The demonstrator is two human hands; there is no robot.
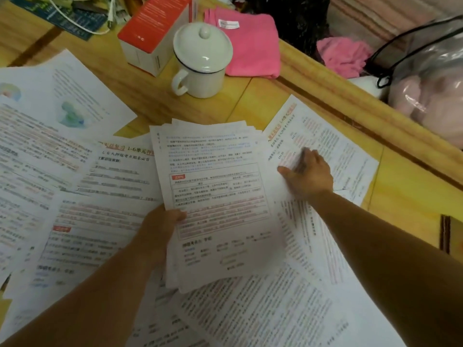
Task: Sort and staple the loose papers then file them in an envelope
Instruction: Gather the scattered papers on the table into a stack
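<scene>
We hold the gathered stack [215,196] in our left hand [160,226], thumb curled over its left edge and clamping it, the sheets fanned unevenly at the top. Loose papers [263,309] lie under and nearer than the stack, more spread left of the stack [75,191]. Just right of the stack, our right hand [307,175] lies on a rotated sheet [333,151], fingers blurred, so we cannot tell if they pinch it or just press flat. Step in hand looks like collecting: draw that sheet toward the stack, turn it to match the heading direction, lay it on top, then square the edges before any stapling. Risk: dragging neighbour sheets along. Beyond the stack sits a lidded white mug [200,61], red-and-white box [152,33] behind it to the left, pink cloth [250,43] to the right. No stapler or envelope in view
</scene>
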